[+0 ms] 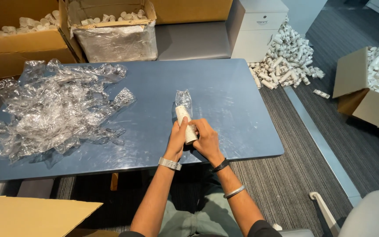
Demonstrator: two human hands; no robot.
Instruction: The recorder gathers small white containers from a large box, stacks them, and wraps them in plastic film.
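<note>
A short stack of white paper cups (185,119) in a clear plastic sleeve (183,99) lies tilted over the blue table (233,92). My left hand (177,139) grips its near end from the left. My right hand (205,138) holds the same end from the right. The loose plastic top sticks up beyond the cups, away from me. Both wrists wear bands.
A heap of crumpled clear plastic wrappers (53,109) covers the table's left part. Open cardboard boxes with cups (110,30) stand behind the table. A pile of cup stacks (286,57) lies on the carpet at right, beside another box (369,87). A white cabinet (259,26) stands behind.
</note>
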